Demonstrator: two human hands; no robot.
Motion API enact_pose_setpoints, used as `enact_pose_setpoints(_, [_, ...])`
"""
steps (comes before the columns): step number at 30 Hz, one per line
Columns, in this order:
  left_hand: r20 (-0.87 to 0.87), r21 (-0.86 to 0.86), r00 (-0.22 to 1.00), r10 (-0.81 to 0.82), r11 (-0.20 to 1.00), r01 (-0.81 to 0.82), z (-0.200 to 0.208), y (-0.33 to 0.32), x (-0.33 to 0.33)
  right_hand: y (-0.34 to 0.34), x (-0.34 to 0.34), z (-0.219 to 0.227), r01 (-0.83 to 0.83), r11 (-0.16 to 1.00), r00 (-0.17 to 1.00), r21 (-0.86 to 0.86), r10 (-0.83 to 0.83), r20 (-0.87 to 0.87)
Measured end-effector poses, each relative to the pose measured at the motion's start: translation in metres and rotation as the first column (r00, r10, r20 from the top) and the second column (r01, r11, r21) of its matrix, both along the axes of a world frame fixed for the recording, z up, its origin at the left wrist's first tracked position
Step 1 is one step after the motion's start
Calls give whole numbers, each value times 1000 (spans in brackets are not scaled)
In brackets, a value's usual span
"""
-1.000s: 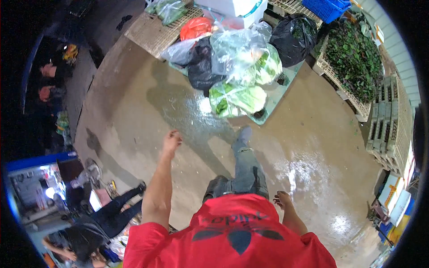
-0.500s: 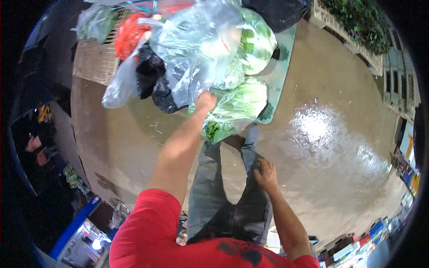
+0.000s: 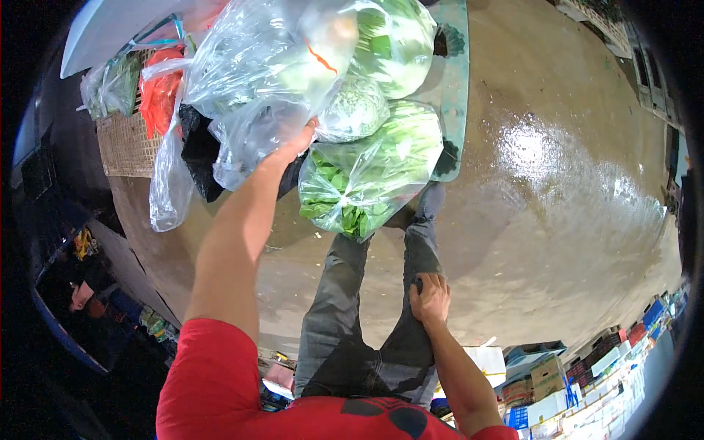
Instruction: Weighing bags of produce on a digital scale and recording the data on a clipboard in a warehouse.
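My left hand (image 3: pixel 298 139) reaches forward, fingers closed at the lower edge of a large clear plastic bag (image 3: pixel 253 70) with pale produce inside; its fingertips are partly hidden. Just right of that hand lies a clear bag of leafy greens (image 3: pixel 378 165), stems to the right and leaves to the left. Behind it sit a smaller bagged, pale green round vegetable (image 3: pixel 353 110) and a bagged cabbage (image 3: pixel 396 48). My right hand (image 3: pixel 433 299) rests on my right leg near the knee, fingers curled, a small dark thing by the thumb that I cannot make out.
The bags lie on a greenish flat platform (image 3: pixel 456 110). To the left are a black bag (image 3: pixel 198 158), a red bag (image 3: pixel 160 92), an empty-looking clear bag (image 3: pixel 170 187) and a beige basket (image 3: pixel 121 150). The brown floor (image 3: pixel 528 242) looks wet and shiny. Boxes (image 3: pixel 550 378) stand at lower right.
My left hand has shifted left and slightly up, off the bag of leafy greens. The view has moved, so the bags appear larger. My right hand has settled on my leg.
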State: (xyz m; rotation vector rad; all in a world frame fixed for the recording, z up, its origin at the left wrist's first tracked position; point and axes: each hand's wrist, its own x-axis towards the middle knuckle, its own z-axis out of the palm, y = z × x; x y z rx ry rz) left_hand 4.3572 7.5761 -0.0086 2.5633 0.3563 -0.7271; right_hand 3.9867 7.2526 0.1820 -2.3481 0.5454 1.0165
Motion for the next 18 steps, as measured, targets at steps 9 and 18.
enact_pose_setpoints(9, [-194,-635,970,-149,772,-9,220,-92,-4,-13,-1,3,37,999,999,-22,-37,-7])
enact_pose_setpoints(18, [-193,-605,978,80,775,-183,175,-109,-90,-25,-5,-13,123,992,991,-1,-122,-57])
